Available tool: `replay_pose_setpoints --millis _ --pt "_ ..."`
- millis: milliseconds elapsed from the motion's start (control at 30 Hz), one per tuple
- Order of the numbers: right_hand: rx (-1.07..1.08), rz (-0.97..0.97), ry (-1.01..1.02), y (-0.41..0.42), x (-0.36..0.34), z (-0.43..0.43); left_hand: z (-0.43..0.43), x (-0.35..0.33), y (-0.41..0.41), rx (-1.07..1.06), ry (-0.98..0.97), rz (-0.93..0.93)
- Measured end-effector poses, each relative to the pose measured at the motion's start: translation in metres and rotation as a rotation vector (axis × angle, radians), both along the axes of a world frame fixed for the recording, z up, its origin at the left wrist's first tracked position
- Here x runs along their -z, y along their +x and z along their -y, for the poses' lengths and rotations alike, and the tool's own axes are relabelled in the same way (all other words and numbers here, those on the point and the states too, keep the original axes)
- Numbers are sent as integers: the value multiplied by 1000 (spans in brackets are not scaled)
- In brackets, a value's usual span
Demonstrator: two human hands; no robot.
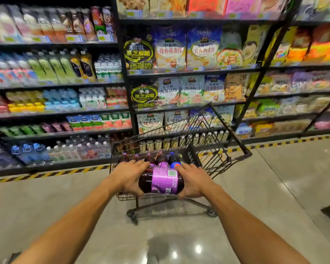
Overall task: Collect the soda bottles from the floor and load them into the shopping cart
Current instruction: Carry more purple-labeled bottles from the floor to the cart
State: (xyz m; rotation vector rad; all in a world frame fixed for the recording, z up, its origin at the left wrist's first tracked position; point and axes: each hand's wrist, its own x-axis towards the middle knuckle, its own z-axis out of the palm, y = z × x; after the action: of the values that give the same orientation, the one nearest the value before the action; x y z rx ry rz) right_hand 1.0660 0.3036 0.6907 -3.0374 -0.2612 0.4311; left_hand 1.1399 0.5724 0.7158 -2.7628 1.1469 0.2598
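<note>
Purple-labelled soda bottle [161,181] is held sideways over the near rim of the shopping cart [231,130], its ends gripped by curled left hand [130,178] and right hand [193,181] — several bottles [161,159] already stand inside; none is seen on the floor [274,178] around it

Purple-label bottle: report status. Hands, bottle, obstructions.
Left hand and right hand both grip the purple-label bottle by its ends. Bottle on its side at near end of the cart. Upright bottles behind it; no obstruction seen.
</note>
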Motion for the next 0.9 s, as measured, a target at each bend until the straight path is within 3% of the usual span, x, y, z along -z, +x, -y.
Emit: replay_pose_setpoints --millis 267,600,900 --pt "128 -43 53 104 16 44 59 15 141 114 29 -82" --pt "186 -132 126 209 63 117 135 52 262 164 81 -160" --pt "252 -228 224 264 165 133 164 152 330 143 187 -278"
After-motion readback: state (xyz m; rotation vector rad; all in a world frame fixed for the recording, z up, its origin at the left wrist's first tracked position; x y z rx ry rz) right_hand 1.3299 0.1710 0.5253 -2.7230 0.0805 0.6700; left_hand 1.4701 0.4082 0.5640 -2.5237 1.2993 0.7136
